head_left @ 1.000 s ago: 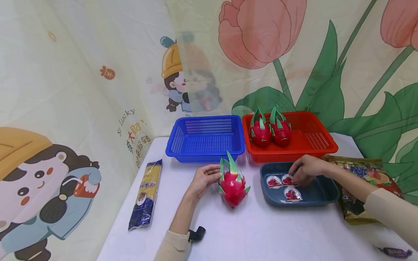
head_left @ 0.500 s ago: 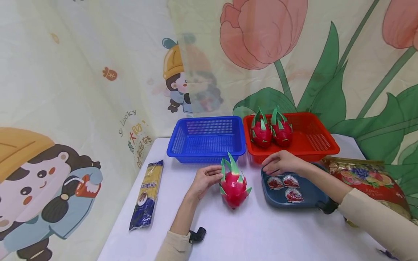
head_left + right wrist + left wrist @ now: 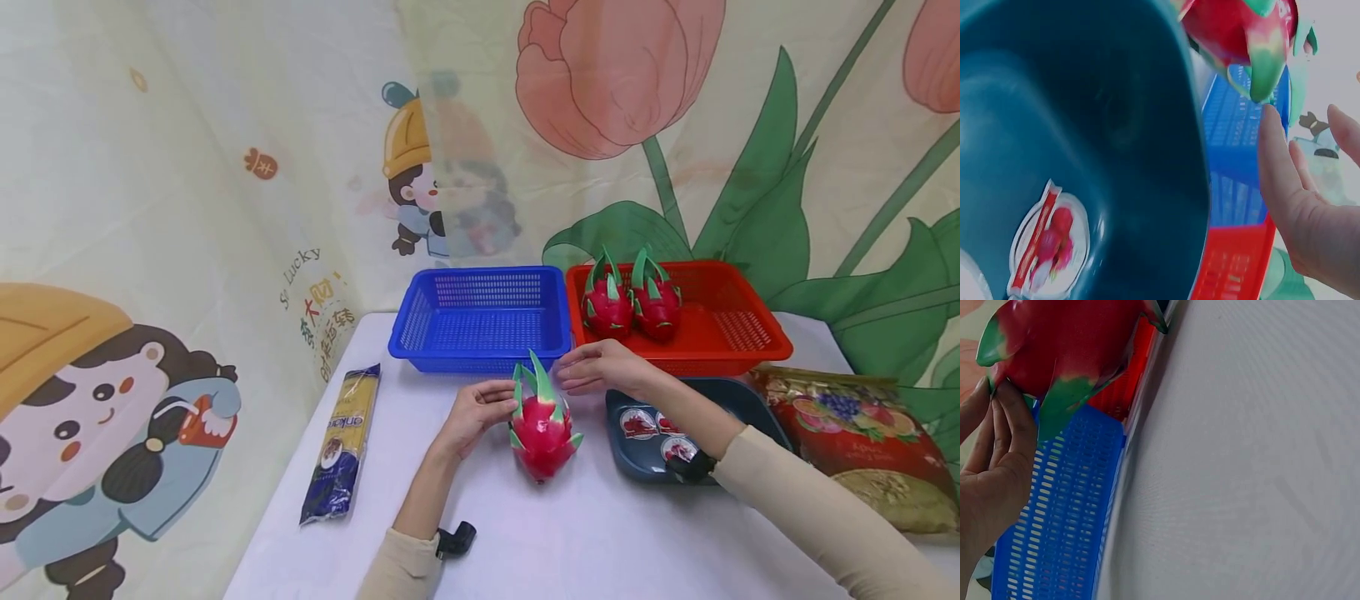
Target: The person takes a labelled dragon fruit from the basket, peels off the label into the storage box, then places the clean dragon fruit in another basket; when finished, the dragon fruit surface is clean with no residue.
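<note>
A red dragon fruit (image 3: 542,433) with green leaf tips stands on the white table between my two hands. My left hand (image 3: 476,412) is at its left side; in the left wrist view thumb and index finger pinch the edge of one leaf (image 3: 994,347). From the right, my right hand (image 3: 596,367) reaches toward the leaves with its fingers extended and holds nothing. In the right wrist view its fingertips lie close to a green leaf (image 3: 1265,69); whether they touch cannot be told. Below the right forearm sits a dark teal tray (image 3: 626,467) with several round fruit stickers (image 3: 637,423) in it.
Behind stand a blue basket (image 3: 480,365) and a red basket (image 3: 720,362) holding two more dragon fruits (image 3: 609,308). A blue and yellow noodle packet (image 3: 341,442) lies at the left. A red and gold fruit-print bag (image 3: 862,450) lies at the right.
My right hand has moved from inside the teal tray leftward to beside the dragon fruit's leaves. The left hand has stayed at the fruit. The head view has shifted slightly.
</note>
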The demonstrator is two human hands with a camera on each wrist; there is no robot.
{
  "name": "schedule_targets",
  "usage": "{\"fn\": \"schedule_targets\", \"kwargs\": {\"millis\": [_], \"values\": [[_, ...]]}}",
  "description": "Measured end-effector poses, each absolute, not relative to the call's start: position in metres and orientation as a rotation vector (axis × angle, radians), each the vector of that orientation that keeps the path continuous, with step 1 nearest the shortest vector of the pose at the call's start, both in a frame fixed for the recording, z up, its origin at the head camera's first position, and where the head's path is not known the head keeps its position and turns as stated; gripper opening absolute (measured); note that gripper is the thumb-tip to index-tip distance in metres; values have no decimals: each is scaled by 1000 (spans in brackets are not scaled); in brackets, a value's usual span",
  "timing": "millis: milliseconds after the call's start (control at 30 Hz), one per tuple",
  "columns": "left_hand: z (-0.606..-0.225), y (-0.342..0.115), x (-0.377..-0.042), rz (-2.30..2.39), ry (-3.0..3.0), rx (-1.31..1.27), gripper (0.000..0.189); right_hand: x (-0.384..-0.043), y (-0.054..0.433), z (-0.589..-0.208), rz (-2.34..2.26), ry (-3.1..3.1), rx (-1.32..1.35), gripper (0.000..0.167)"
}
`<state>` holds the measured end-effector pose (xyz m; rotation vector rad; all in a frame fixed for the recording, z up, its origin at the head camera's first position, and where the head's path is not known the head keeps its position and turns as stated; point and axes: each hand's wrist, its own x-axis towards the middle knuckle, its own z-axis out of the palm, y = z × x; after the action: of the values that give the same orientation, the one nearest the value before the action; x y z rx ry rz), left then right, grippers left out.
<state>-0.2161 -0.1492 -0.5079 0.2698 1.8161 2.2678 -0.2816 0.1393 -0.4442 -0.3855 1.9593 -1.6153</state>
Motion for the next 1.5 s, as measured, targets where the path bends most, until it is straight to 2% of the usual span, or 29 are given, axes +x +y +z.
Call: {"fn": "schedule_targets", "kwargs": {"millis": [567,1033,1500], "values": [[-512,-147,-215,2258,1808,283,35,-283,113,-447,-1665,1865,-191,51],[-510,-143,-217,2223,1823,358,41,-278,117,-451,-1715,1808,-1,47],[-499,-142,-227,2276,1788,244,32,-264,129,-442,-1676,1856,-107,51]]}}
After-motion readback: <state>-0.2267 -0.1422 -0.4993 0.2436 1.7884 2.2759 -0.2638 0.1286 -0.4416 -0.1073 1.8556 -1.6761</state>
